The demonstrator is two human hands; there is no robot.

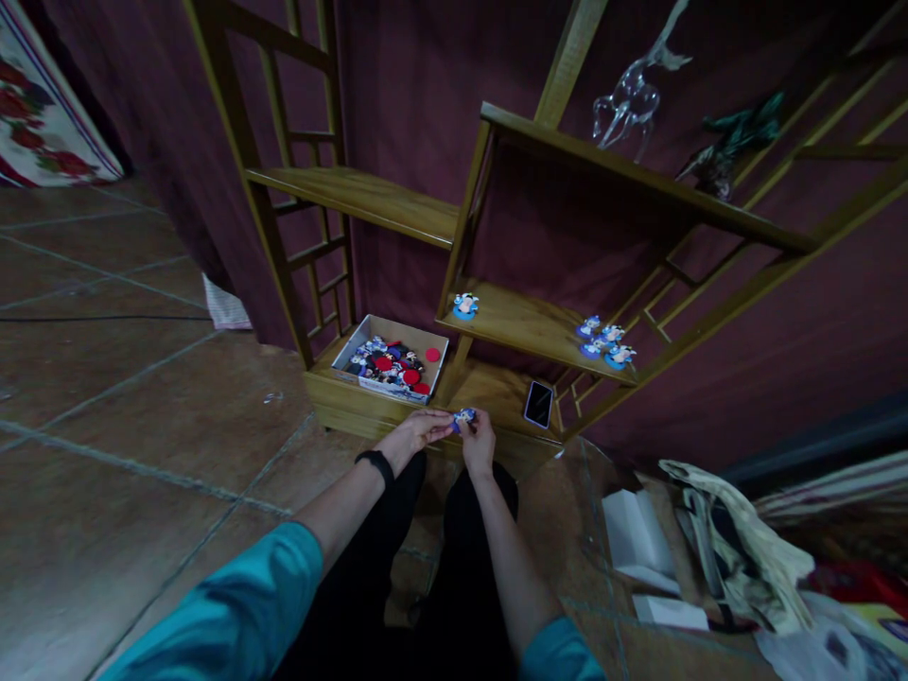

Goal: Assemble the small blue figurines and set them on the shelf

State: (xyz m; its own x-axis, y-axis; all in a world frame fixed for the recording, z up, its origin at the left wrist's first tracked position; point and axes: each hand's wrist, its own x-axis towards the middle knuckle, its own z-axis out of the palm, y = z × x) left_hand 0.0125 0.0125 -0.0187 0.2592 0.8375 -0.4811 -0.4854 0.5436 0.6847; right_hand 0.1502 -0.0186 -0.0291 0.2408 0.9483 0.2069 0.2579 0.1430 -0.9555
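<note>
Between my two hands, just in front of the wooden shelf unit, is a small purple-and-white figurine (pixel 463 416). The fingers of my left hand (pixel 424 427) pinch it from the left, and my right hand (pixel 480 441) grips it from the right. Ahead and to the left, an open cardboard box (pixel 356 342) holds a jumble of small figurines with red, purple and black parts. One blue-based figurine (pixel 465 306) stands at the left end of the middle shelf (pixel 521 322). Several more figurines (pixel 611 344) stand grouped at that shelf's right end.
A phone (pixel 539 404) lies on the lower shelf at right. Higher up stand a clear glass deer (pixel 628 99) and a dark green ornament (pixel 730 147). White boxes (pixel 638 539) and a cream cloth bag (pixel 744 549) lie on the floor at right.
</note>
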